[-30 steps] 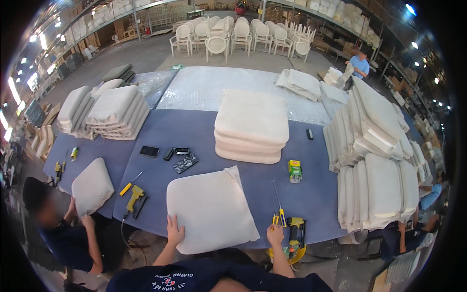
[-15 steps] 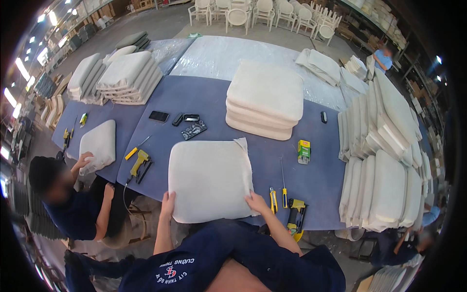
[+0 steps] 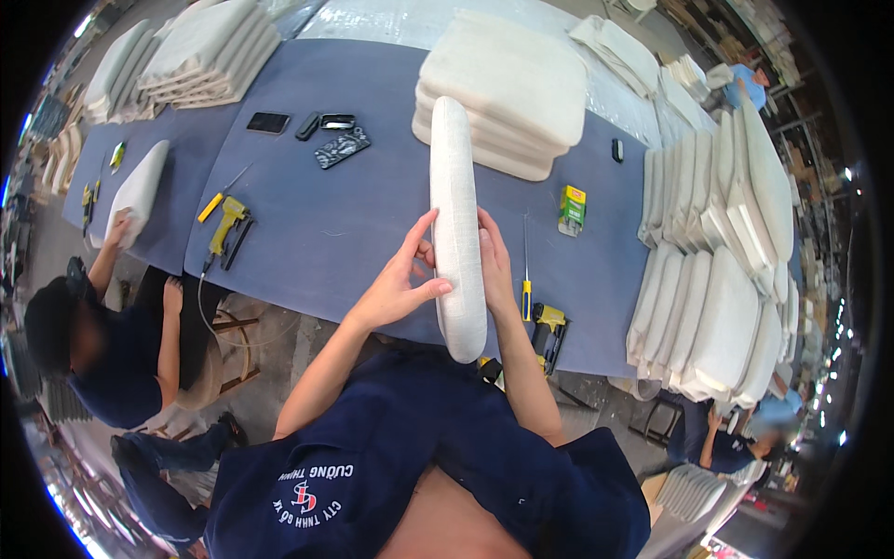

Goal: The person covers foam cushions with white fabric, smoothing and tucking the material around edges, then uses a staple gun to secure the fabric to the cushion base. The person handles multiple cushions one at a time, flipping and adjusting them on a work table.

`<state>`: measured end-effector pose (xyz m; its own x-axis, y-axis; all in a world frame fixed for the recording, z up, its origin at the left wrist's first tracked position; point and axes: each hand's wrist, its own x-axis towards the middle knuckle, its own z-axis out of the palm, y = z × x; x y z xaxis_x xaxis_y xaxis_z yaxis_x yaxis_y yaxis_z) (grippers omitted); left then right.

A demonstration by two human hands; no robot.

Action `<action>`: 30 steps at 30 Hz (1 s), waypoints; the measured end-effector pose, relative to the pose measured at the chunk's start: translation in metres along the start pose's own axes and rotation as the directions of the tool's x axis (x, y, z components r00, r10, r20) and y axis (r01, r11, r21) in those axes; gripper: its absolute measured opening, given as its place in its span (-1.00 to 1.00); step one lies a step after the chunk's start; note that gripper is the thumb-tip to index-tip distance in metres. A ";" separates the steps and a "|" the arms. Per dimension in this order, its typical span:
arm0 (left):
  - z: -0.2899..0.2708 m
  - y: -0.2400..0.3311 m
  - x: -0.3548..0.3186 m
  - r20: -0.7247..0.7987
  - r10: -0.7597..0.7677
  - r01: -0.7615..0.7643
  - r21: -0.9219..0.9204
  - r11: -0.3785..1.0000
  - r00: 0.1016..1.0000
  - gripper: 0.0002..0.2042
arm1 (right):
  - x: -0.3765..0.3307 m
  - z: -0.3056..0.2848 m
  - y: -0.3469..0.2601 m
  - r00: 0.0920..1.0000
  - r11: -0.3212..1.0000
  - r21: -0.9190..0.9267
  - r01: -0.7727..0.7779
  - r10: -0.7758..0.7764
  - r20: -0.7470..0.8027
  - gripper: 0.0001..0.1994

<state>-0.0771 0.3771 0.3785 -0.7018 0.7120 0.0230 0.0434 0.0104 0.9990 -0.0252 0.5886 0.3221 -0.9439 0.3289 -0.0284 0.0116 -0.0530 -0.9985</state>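
Observation:
A light grey fabric seat cushion [image 3: 456, 233] is held up on edge above the near side of the table, its narrow side facing me. My left hand [image 3: 410, 275] presses the left face, thumb and fingers spread against the cloth. On the opposite face, my right hand [image 3: 495, 256] grips it, partly hidden behind the cushion. Just beyond stands a stack of similar cushions [image 3: 503, 88]. To the right of my right hand lie a yellow-handled screwdriver [image 3: 527, 298] and a yellow and black staple gun [image 3: 549, 335].
A blue-covered table [image 3: 345, 233] carries a second staple gun [image 3: 228, 228], a phone [image 3: 268, 122], a patterned case [image 3: 342, 148] and a green-yellow box [image 3: 573, 210]. Cushion piles [image 3: 708, 317] line the right side. At left, a co-worker [image 3: 102, 345] handles another cushion [image 3: 140, 191].
The cushion has gone from lying flat on the table to standing on edge in the air, turned between my hands. My view has shifted, and the co-worker's cushion at left is tilted up.

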 end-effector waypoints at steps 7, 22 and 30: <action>0.009 -0.036 0.018 0.026 -0.007 0.007 -0.006 1.000 1.000 0.24 | -0.028 -0.001 -0.002 0.991 0.976 0.178 -0.128 0.135 -0.026 -0.42; -0.091 0.007 0.059 -0.348 -0.132 0.137 -0.009 0.990 0.928 -0.18 | -0.063 0.030 -0.023 0.994 0.996 -0.014 0.084 -0.083 0.065 -0.61; -0.158 -0.009 -0.008 -0.209 -0.082 0.112 0.133 0.985 0.974 -0.26 | -0.074 0.003 0.021 0.996 0.999 0.037 -0.002 0.006 -0.092 -0.69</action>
<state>-0.1844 0.2603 0.3756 -0.8363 0.5458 -0.0515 0.0592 0.1833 0.9813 0.0442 0.5601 0.3031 -0.9095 0.4140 -0.0384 0.0018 -0.0886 -0.9961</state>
